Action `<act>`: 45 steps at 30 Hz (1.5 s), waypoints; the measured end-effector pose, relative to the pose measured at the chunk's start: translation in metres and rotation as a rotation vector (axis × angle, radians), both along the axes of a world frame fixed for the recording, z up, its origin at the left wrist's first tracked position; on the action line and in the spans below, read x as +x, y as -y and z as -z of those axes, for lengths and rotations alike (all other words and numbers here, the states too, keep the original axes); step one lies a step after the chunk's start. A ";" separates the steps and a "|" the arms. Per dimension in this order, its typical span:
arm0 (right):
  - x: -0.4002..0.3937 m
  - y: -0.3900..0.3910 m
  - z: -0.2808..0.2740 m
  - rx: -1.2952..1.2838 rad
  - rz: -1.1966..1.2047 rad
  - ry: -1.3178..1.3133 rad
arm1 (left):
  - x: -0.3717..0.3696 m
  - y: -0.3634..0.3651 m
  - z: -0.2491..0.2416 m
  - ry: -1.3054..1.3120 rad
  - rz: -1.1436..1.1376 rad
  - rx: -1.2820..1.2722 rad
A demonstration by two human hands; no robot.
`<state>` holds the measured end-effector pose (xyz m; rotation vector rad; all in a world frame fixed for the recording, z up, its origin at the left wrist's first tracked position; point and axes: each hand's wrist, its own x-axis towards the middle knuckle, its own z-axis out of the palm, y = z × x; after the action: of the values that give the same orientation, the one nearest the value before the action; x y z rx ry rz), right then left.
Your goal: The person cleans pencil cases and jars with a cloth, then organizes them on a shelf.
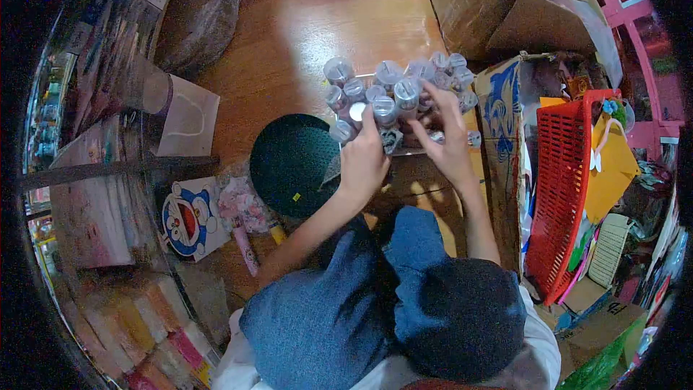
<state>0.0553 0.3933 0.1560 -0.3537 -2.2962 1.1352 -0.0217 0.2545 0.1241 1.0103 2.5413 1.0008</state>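
A cluster of clear plastic tubes [354, 88] with round lids stands upright and close together in front of me. My right hand [449, 146] reaches in from the right, its thumb and fingers around a taller lidded tube [406, 91]. My left hand [363, 162] is at the near left side of the cluster, thumb pointing up beside a white round lid [357, 111]. Its other fingers are curled and mostly hidden, close to a tube with dark contents [390, 140]. What the tubes contain is too small to tell.
A dark green round basket [289, 166] stands left of the tubes. Cardboard boxes [476, 7] and a red plastic basket [563, 195] line the right side. On the left are a white paper bag [189, 117], a cartoon cat picture [191, 218] and packed shelves.
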 end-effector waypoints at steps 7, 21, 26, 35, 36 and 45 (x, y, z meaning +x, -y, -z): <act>0.069 -0.017 0.010 0.567 0.538 0.332 | 0.002 0.003 0.005 0.015 -0.022 -0.034; 0.074 -0.036 -0.034 -0.048 0.383 0.155 | 0.000 0.003 0.007 0.064 -0.008 0.248; 0.047 -0.028 -0.044 0.185 0.148 0.165 | 0.002 -0.010 0.018 -0.002 0.036 0.147; 0.015 -0.004 0.027 0.033 0.295 0.044 | 0.003 -0.002 0.022 0.124 0.085 0.064; 0.016 -0.002 0.028 0.034 0.294 0.043 | 0.003 0.000 0.023 0.123 0.084 0.065; 0.032 0.002 0.044 -0.073 0.348 -0.038 | -0.005 -0.006 0.039 0.076 0.155 0.122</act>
<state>0.0873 0.3911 0.1124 -0.7223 -2.0605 1.0372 -0.0264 0.2605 0.0851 1.1590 2.3254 1.1378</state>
